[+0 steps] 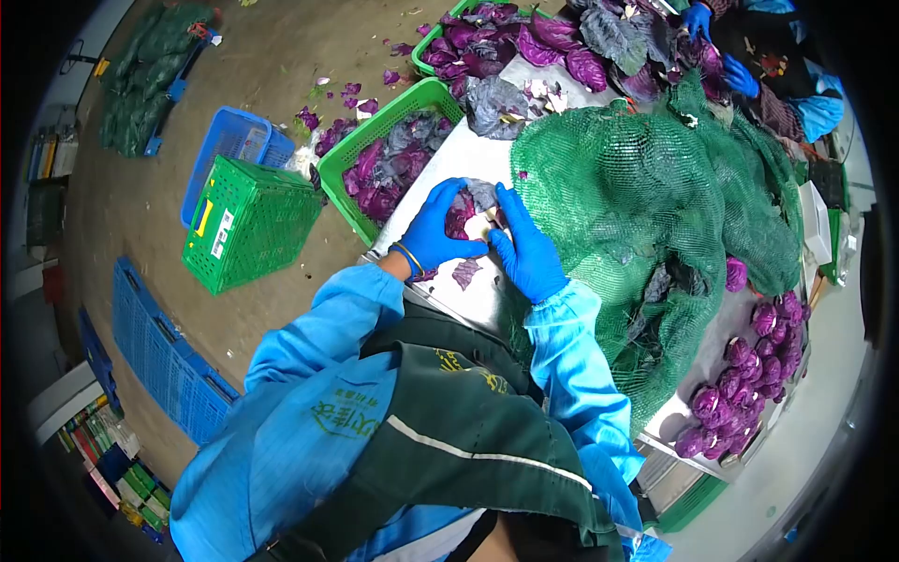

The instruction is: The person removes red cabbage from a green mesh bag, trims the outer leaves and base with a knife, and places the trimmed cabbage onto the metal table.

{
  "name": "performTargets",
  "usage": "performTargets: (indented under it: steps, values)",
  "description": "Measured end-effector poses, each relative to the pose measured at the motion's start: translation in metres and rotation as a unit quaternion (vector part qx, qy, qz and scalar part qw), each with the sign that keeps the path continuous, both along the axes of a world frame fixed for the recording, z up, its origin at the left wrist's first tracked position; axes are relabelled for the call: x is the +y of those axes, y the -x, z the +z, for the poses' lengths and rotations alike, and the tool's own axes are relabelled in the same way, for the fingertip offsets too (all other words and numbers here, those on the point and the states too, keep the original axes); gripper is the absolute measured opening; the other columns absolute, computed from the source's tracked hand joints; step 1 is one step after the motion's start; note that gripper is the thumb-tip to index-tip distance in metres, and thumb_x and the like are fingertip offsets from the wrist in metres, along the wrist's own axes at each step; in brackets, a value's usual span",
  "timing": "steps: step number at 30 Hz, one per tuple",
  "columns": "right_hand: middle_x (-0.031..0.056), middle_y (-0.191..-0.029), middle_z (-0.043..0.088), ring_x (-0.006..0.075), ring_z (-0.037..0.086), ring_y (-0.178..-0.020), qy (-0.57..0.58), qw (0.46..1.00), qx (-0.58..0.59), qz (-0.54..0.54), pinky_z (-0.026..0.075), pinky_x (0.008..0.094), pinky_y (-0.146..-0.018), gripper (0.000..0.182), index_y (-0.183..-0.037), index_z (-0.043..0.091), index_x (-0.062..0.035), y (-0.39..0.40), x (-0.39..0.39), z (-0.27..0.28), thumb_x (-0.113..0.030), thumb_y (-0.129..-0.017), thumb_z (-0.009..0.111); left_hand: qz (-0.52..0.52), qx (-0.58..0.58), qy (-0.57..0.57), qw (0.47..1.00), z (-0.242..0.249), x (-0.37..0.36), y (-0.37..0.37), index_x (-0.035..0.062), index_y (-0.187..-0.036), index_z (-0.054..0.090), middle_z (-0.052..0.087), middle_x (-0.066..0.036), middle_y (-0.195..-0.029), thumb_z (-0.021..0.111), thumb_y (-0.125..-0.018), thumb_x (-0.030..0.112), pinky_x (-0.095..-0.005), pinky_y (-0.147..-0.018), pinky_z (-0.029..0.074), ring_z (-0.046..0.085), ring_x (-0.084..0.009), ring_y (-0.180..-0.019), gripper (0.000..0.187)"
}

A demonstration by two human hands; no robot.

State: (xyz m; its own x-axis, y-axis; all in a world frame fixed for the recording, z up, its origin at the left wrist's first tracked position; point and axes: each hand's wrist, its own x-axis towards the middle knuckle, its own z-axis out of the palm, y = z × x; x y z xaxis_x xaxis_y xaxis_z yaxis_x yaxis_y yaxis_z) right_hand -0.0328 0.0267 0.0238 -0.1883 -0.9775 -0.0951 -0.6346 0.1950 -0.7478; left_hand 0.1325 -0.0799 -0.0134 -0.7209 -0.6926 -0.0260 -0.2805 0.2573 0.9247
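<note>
My left hand [436, 230], in a blue glove, curls round the left side of a red cabbage [478, 225] with grey-purple outer leaves and a pale cut part showing. From the other side my right hand [530, 251], gloved the same way, holds it, its thumb close to the left thumb. Much of the cabbage is hidden by my fingers. A loose purple leaf scrap [465, 273] lies on the white table [433, 199] just below. Right of my right hand, a green mesh sack [609, 178] is spread across the table.
A green crate [334, 175] of purple leaves stands at the table's left edge. Trimmed red cabbages [740, 398] are heaped at right. On the floor stand another green crate [253, 229] and a blue crate [213, 155]. A co-worker's gloved hands [740, 77] are among leaves at top right.
</note>
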Motion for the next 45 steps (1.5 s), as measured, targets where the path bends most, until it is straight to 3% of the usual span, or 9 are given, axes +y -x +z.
performTargets:
  steps: [7,10,11,13,19,25,35,41,45]
  values:
    - [0.0212,-0.139,0.037,0.0373,0.064,-0.076,-0.087,0.993,0.07,0.039,0.054,0.0419,-0.066,0.061,-0.143,0.026,-0.0246,0.009,-0.01,0.005,-0.036,-0.089,0.053,-0.028,-0.057,-0.051,0.997,0.001,-0.01,0.005,0.0043,-0.138,0.031,0.041,-0.017,-0.133,0.085,-0.058,0.031,-0.0365,-0.103,0.034,0.042,-0.0273,-0.123,0.1]
    - [0.0213,-0.112,0.059,0.0345,0.065,-0.074,-0.05,0.997,0.03,-0.057,0.052,0.0423,-0.062,0.05,-0.136,0.039,-0.0197,0.003,-0.025,0.0,-0.035,-0.09,0.051,0.011,-0.009,-0.041,0.999,-0.004,-0.005,0.003,0.004,-0.137,0.032,0.042,-0.016,-0.127,0.086,-0.055,0.034,-0.0369,-0.101,0.034,0.043,-0.0281,-0.117,0.102]
    - [0.022,-0.101,0.063,0.0368,0.064,-0.08,-0.049,0.992,0.022,-0.118,0.051,0.043,-0.067,0.046,-0.132,0.044,-0.0171,0.009,-0.038,-0.006,-0.035,-0.09,0.051,0.007,0.003,0.075,0.997,-0.006,0.002,0.002,0.0034,-0.137,0.032,0.042,-0.015,-0.123,0.086,-0.053,0.037,-0.0386,-0.1,0.034,0.042,-0.0295,-0.116,0.106]
    - [0.0227,-0.103,0.062,0.0396,0.062,-0.087,0.077,0.985,0.019,-0.151,0.049,0.0434,-0.074,0.046,-0.131,0.045,-0.0152,0.022,-0.058,-0.038,-0.035,-0.09,0.052,0.031,0.0,0.099,0.995,-0.005,0.017,-0.004,0.0023,-0.136,0.033,0.041,-0.016,-0.124,0.086,-0.052,0.04,-0.0398,-0.102,0.032,0.039,-0.0313,-0.119,0.107]
    - [0.0262,-0.115,0.056,0.0417,0.057,-0.1,0.112,0.977,-0.101,-0.148,0.046,0.0414,-0.084,0.055,-0.14,0.031,-0.0131,0.004,-0.068,-0.008,-0.03,-0.092,0.05,0.218,-0.059,-0.061,0.972,-0.021,0.028,-0.018,0.0001,-0.138,0.025,0.038,-0.019,-0.124,0.087,-0.053,0.04,-0.0392,-0.1,0.036,0.043,-0.0297,-0.116,0.112]
    - [0.0223,-0.125,0.051,0.039,0.06,-0.096,-0.087,0.987,-0.126,-0.045,0.049,0.0413,-0.08,0.056,-0.142,0.028,-0.015,-0.011,0.004,0.011,-0.031,-0.092,0.048,0.079,-0.023,0.048,0.995,-0.02,0.011,-0.016,0.0015,-0.141,0.019,0.035,-0.023,-0.128,0.088,-0.047,0.046,-0.0407,-0.102,0.035,0.039,-0.0363,-0.121,0.125]
    - [0.0176,-0.131,0.048,0.0337,0.064,-0.064,-0.033,0.996,0.074,-0.02,0.053,0.0389,-0.055,0.062,-0.144,0.023,-0.0239,-0.018,0.005,-0.008,-0.034,-0.09,0.051,0.058,-0.001,-0.031,0.998,-0.019,0.01,-0.005,0.0028,-0.139,0.023,0.037,-0.02,-0.127,0.089,-0.049,0.04,-0.04,-0.101,0.036,0.041,-0.0338,-0.121,0.118]
    - [0.0253,-0.087,0.062,0.0382,0.063,-0.071,-0.01,0.976,-0.025,-0.216,0.049,0.0441,-0.063,0.038,-0.12,0.056,-0.01,-0.006,-0.016,-0.022,-0.034,-0.092,0.049,0.032,0.022,0.016,0.999,-0.013,0.018,-0.007,0.0027,-0.138,0.027,0.035,-0.021,-0.132,0.087,-0.05,0.039,-0.0418,-0.102,0.034,0.038,-0.0349,-0.123,0.113]
    - [0.0256,-0.096,0.062,0.0421,0.06,-0.088,0.085,0.945,-0.03,-0.316,0.047,0.0446,-0.075,0.04,-0.112,0.058,0.0012,0.021,-0.043,-0.076,-0.032,-0.092,0.048,0.03,0.048,0.024,0.998,-0.011,0.031,-0.023,0.0028,-0.14,0.024,0.034,-0.021,-0.137,0.087,-0.053,0.035,-0.0412,-0.104,0.032,0.037,-0.0323,-0.127,0.113]
